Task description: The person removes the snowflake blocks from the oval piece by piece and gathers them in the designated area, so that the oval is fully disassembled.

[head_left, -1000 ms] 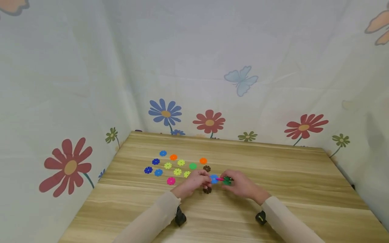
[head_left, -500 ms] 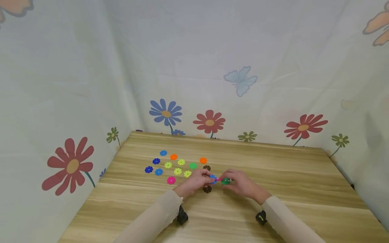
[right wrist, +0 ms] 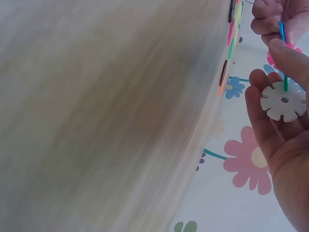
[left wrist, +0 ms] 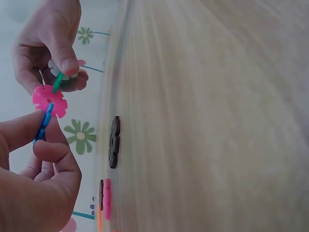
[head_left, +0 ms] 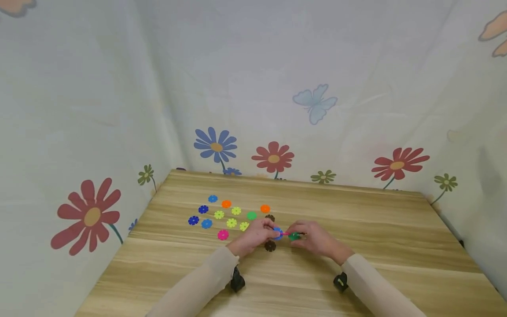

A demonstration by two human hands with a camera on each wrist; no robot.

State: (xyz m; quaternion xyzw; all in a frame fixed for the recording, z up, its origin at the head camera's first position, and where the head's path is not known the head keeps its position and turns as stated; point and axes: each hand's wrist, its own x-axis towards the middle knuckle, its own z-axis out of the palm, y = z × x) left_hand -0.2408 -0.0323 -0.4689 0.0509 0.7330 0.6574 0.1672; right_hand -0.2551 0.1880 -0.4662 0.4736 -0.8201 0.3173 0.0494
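Observation:
My left hand (head_left: 253, 234) pinches a blue notched flower disc (left wrist: 44, 124) between thumb and finger. Slotted onto its edge, or touching it, is a pink flower disc (left wrist: 50, 100); I cannot tell how deep it sits. On the pink disc's other side a green flower disc (left wrist: 58, 82) meets it edge-on, and my right hand (head_left: 314, 240) grips that one with thumb and fingers. A white flower disc (right wrist: 284, 102) is joined to the green one, lying against the right hand's fingers. Both hands are raised just above the table, close together.
Several loose flower discs lie flat on the wooden table (head_left: 356, 215), mostly left of the hands: a pink one (head_left: 223, 234), a green one (head_left: 251, 215), an orange one (head_left: 265, 208). A brown disc (head_left: 270, 246) lies close by the left hand. Flower-printed cloth walls surround the table.
My left hand has shifted slightly right and its fingers cover more of the blue disc. The blue, pink and green discs appear closer together; the right hand has hardly moved.

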